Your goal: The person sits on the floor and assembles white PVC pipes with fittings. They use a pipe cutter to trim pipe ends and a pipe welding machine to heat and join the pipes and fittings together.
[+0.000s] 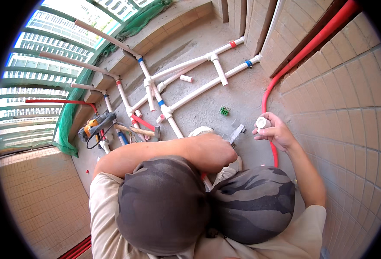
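My right hand [274, 134] grips a round white fitting [263, 123] at the right of centre, beside a red pipe along the wall. My left forearm lies across my left knee in camouflage fabric [160, 203]. My left hand [220, 151] is curled at the centre, above and between my knees; what its fingers hold, if anything, is hidden. Just beyond it on the grey concrete floor lie a grey metal tool [238, 133] and a small pack of green pieces [224, 110]. A white shoe [201, 131] shows behind my left wrist.
Joined white pipes [186, 99] with red and blue bands cover the floor ahead. A yellow-and-black power tool [93, 126] and a hammer [125, 129] lie left. A red pipe [305, 45] follows the tiled right wall [346, 108]. Barred, netted window openings [35, 73] are at upper left.
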The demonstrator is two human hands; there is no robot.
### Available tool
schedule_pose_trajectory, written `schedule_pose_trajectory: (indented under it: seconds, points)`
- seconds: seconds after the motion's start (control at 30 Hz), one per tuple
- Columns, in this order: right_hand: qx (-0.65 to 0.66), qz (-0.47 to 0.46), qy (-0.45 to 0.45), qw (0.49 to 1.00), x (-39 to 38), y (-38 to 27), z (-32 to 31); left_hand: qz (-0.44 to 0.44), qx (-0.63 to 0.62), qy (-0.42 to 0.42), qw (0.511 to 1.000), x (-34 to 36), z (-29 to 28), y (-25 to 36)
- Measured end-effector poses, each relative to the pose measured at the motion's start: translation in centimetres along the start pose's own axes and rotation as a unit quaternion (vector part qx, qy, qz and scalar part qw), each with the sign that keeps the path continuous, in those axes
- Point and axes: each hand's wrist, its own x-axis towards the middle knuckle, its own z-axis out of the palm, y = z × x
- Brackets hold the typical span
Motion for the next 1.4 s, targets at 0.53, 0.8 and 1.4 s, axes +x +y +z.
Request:
schedule_pose_trajectory:
  seconds: [0.53, 0.8, 1.4]
  points:
    - [0.119, -0.133, -0.286, 0.941, 0.7, -4.6, 3.2, -0.218, 0.149, 0.288, 0.920, 7.7, -4.6, -21.4]
    - [0.018, -0.277, -0.296, 0.914, -2.2, -6.8, 6.6, -0.137, 0.359, 0.220, 0.896, 11.6, -6.9, -27.5]
    - [-0.035, -0.208, 0.066, 0.975, -5.6, -2.3, 5.7, 0.037, 0.394, 0.235, 0.888, 13.3, -11.8, -19.7]
